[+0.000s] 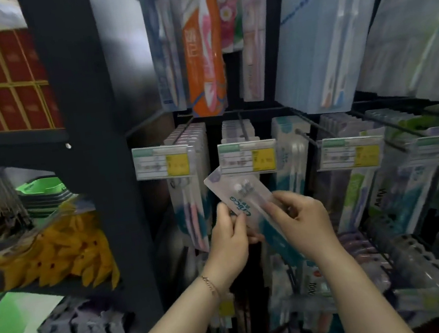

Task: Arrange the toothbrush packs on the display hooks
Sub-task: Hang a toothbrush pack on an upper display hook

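Centre frame: a person holds a toothbrush pack tilted, its top corner just beneath the price tag at the tip of a display hook. The pack, thin card under clear plastic, looks light, a little bendy and slick, so it is probably best held by its edges, leaving the top free for the hook. The left hand pinches the pack's left edge between thumb and curled fingers. The right hand curls its fingers round the right edge. Full rows of packs hang either side.
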